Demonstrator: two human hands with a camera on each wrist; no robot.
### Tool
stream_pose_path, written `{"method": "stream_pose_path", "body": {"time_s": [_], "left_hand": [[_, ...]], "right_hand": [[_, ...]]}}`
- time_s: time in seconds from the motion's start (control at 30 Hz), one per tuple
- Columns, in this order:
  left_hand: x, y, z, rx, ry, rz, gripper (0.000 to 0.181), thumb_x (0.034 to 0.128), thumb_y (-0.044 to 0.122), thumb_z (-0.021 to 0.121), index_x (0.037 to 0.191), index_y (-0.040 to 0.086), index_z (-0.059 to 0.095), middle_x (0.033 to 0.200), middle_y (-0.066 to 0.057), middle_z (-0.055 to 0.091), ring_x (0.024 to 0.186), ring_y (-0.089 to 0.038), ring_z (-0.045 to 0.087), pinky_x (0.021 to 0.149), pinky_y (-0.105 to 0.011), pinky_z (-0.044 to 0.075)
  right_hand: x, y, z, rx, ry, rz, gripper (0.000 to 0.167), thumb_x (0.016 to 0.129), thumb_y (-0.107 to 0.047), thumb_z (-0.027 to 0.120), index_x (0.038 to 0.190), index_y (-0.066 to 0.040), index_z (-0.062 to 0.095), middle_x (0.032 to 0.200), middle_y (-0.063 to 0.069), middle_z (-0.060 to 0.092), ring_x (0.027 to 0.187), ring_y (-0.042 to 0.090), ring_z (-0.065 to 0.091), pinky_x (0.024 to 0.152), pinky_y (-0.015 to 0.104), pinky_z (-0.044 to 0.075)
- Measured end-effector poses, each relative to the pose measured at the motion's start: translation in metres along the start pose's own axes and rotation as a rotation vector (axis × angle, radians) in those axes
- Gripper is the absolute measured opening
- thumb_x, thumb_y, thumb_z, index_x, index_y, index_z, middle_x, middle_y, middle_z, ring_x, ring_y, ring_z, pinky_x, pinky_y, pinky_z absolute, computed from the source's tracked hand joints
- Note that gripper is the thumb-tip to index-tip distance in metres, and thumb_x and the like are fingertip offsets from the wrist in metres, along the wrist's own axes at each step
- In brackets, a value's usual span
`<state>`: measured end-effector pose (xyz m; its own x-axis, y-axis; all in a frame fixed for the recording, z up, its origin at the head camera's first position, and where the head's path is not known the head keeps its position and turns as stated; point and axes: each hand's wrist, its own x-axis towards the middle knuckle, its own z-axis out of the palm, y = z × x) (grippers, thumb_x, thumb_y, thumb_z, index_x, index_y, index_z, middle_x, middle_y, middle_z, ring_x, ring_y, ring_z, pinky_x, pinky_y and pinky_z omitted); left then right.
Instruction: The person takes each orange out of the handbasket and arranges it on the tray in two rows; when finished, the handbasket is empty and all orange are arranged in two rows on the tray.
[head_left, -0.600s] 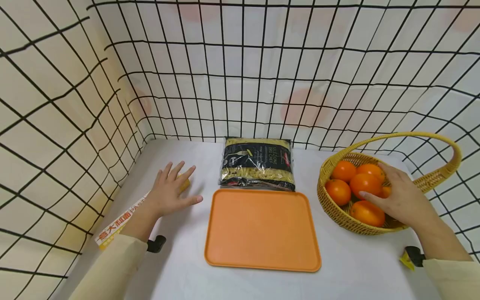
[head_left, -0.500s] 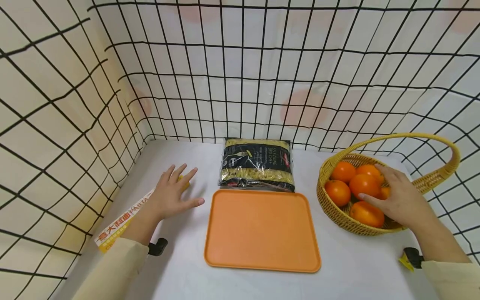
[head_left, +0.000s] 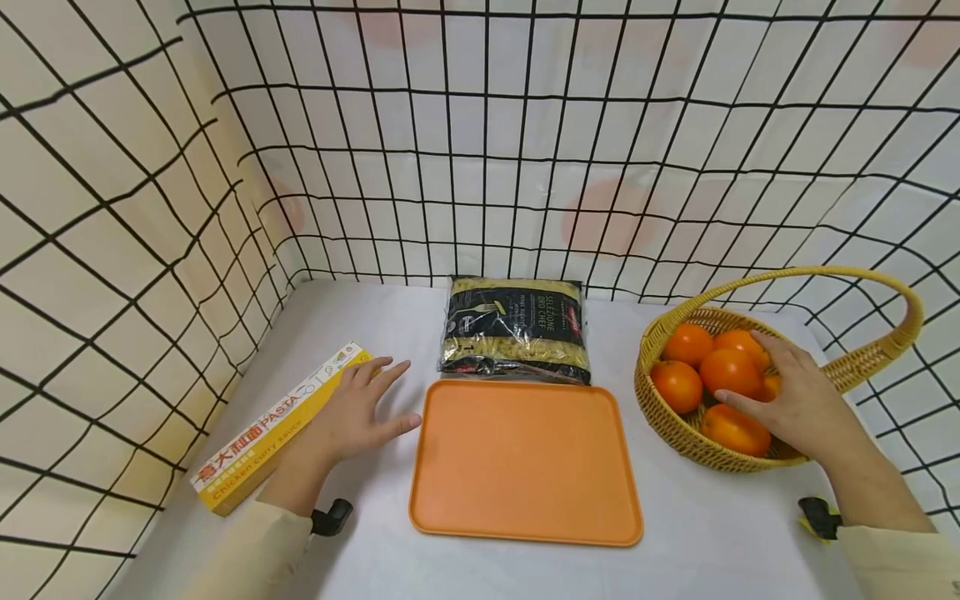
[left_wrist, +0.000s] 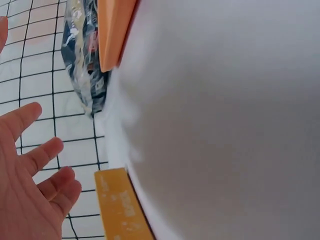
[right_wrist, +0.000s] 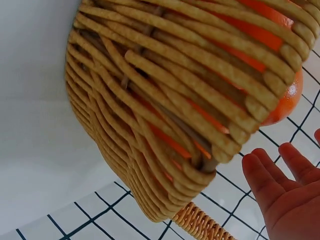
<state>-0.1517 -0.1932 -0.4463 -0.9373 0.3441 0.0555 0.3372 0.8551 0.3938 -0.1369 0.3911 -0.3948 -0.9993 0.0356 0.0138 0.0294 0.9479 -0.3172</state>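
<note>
My left hand hovers with spread fingers between the yellow pasta box and the orange tray, partly covering the box. Nothing lies in that palm in the left wrist view. Over the right side of a wicker basket, my right hand hangs with loosely bent fingers. Several round orange fruits, which look like oranges or persimmons, fill the basket. The right wrist view has the basket's woven wall in front, with the fingers beyond it. Whether they touch a fruit is hard to tell.
A black and yellow bag of pasta lies behind the tray. Black wire grid panels stand along the back and both sides of the white tabletop. The basket's tall handle arches to the right.
My left hand has moved right and towards me, closer to the tray, uncovering more of the pasta box. My right hand stays over the basket, almost still.
</note>
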Motion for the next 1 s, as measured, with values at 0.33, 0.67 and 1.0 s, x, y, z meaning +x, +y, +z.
{"method": "stream_pose_path", "body": {"time_s": [0.33, 0.67, 1.0], "left_hand": [[-0.002, 0.003, 0.022, -0.067, 0.005, -0.055, 0.075, 0.0878, 0.064, 0.067, 0.151, 0.027, 0.05, 0.141, -0.011, 0.056, 0.131, -0.036, 0.047, 0.104, -0.06, 0.044], [-0.002, 0.006, 0.04, -0.178, -0.066, -0.1, 0.065, 0.091, 0.055, 0.07, 0.146, 0.025, 0.055, 0.114, 0.0, 0.062, 0.105, -0.02, 0.051, 0.089, -0.043, 0.047], [-0.001, 0.009, 0.051, -0.255, -0.033, -0.097, 0.054, 0.0912, 0.041, 0.074, 0.139, 0.02, 0.062, 0.111, 0.001, 0.067, 0.092, -0.016, 0.049, 0.083, -0.037, 0.04]], "right_hand": [[0.001, 0.003, 0.007, 0.027, 0.029, -0.001, 0.115, 0.085, -0.064, 0.074, 0.164, -0.009, 0.01, 0.159, 0.038, 0.023, 0.136, 0.064, 0.028, 0.098, 0.081, 0.027], [0.002, 0.003, 0.013, 0.021, 0.028, 0.002, 0.116, 0.083, -0.064, 0.075, 0.163, -0.008, 0.014, 0.16, 0.036, 0.023, 0.135, 0.063, 0.03, 0.098, 0.081, 0.028], [0.006, 0.003, 0.018, 0.018, 0.019, -0.009, 0.11, 0.083, -0.063, 0.075, 0.16, -0.005, 0.023, 0.153, 0.039, 0.029, 0.127, 0.061, 0.036, 0.095, 0.079, 0.033]]}}
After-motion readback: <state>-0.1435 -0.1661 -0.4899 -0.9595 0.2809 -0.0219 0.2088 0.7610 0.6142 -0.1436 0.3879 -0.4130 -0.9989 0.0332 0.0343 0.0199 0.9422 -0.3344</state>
